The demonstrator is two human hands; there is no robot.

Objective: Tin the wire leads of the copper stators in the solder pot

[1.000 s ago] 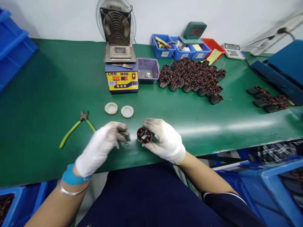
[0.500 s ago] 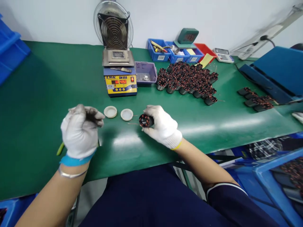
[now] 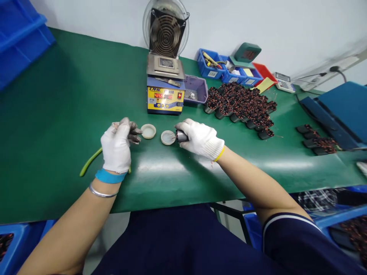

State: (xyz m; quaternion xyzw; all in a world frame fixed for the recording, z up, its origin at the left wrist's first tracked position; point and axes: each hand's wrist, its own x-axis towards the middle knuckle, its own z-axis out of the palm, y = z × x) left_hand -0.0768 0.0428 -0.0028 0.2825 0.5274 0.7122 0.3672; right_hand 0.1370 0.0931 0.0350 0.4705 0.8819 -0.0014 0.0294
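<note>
My right hand (image 3: pixel 200 139), in a white glove, is wrapped round a motor stator (image 3: pixel 182 136), a dark metal cylinder with copper windings. It is tilted on its side, with thin wire ends reaching over the nearer small white dish (image 3: pixel 168 137). Left of a second white dish (image 3: pixel 148 131) is my left hand (image 3: pixel 118 143), gloved, with darkened fingertips bent together. Anything between those fingertips is too small to make out. The green handles of a tool (image 3: pixel 90 162) show under and beside my left hand; the rest of it is hidden.
Behind the dishes stands a yellow-blue heated unit (image 3: pixel 164 100) with a red display and a fan (image 3: pixel 166 35). A purple tray (image 3: pixel 200 89) adjoins it. Several stators (image 3: pixel 241 103) crowd the right side. Blue bins (image 3: pixel 210 68) line the wall; a blue machine (image 3: pixel 341 110) is far right.
My right hand has turned the stator so its wire end points left, over the dish. My left hand has come closer to the other dish. The whole view has shifted.
</note>
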